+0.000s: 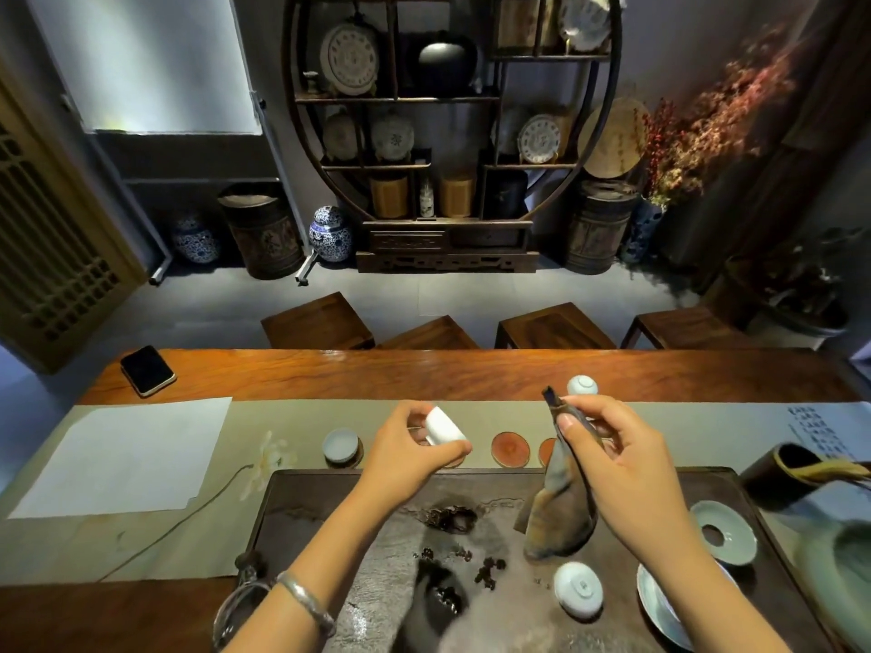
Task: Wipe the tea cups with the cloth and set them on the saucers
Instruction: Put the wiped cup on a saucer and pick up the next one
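Long brown wooden desk (471, 372), a black phone (147, 370) on its far left, a pale cloth runner (264, 419) along it, white paper (122, 457), dark tea tray (301, 501), round red saucers (510, 449) on the runner

Both forearms are bare, with no sleeves in view. The left wrist wears a broad silver bangle (306, 601). The right wrist and both hands show no jewellery.

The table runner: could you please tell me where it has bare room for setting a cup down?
Bare runner lies between the white paper and the cup on its saucer. The saucer row beside the dark tray is crowded.
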